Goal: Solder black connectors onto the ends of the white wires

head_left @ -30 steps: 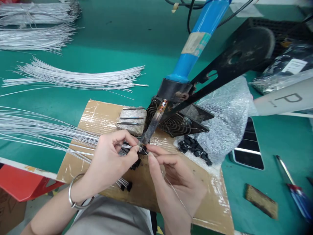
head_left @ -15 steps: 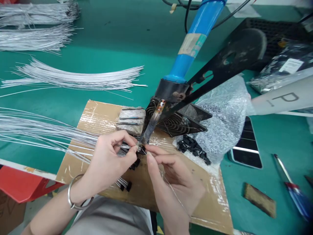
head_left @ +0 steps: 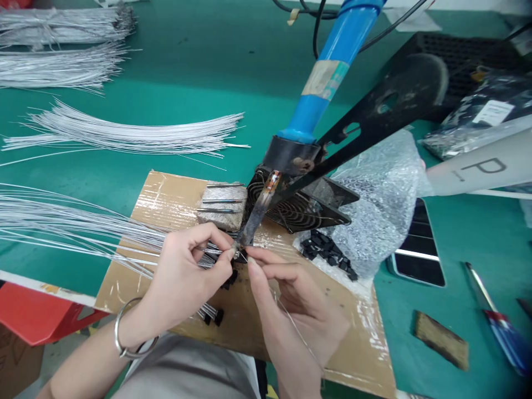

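A blue-handled soldering iron [head_left: 328,72] slants down from a black stand, its dark tip [head_left: 251,227] reaching my fingers. My left hand [head_left: 187,277] pinches a small black part with thin silver wires against the tip. My right hand [head_left: 291,299] pinches a thin solder wire [head_left: 297,330] and holds its end at the same spot. Both hands rest over a taped cardboard sheet [head_left: 166,199]. Several finished wires with black ends [head_left: 211,315] lie under my left hand.
Bundles of silver wires [head_left: 124,136] lie on the green mat at left. A small black fan [head_left: 305,208] sits behind the tip. Bubble wrap [head_left: 380,194] with black parts [head_left: 328,252], a phone [head_left: 419,255], a brown block [head_left: 441,339] and a tool [head_left: 494,310] lie at right.
Almost nothing differs; the view has shifted slightly and my hands stay pinched at the iron's tip.
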The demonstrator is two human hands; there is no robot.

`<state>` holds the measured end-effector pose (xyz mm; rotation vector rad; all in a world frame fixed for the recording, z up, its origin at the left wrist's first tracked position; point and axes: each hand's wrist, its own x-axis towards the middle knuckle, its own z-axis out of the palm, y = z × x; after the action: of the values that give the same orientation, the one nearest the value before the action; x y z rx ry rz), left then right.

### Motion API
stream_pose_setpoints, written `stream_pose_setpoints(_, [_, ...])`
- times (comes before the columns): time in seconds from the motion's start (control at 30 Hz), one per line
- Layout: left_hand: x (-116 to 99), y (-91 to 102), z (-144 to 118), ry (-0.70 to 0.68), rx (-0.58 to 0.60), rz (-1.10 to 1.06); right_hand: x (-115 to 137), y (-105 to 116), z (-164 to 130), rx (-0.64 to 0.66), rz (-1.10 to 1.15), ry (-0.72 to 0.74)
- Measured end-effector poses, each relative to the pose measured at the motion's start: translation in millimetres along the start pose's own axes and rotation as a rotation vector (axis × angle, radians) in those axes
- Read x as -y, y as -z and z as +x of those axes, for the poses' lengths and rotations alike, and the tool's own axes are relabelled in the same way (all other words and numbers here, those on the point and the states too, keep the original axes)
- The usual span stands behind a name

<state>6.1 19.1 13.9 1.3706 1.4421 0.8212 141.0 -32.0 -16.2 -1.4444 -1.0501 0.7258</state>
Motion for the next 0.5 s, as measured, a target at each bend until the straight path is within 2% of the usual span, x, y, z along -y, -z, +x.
stream_pose_setpoints(0.33, [2.5, -0.2, -0.4, 0.054, 0.039, 0.008, -5.1, 1.3, -2.2, 0.034, 0.009, -0.017])
stream_pose_setpoints(0.4, [2.8, -0.5, -0.2, 0.059, 0.044, 0.004, -4.8, 2.7, -0.9, -0.009, 0.016, -0.044])
stream_pose_setpoints(0.5, [5.1, 1.2, -1.2, 0.056, 0.037, 0.015, -3.5, 13.4, 5.6, -0.141, 0.103, -0.051])
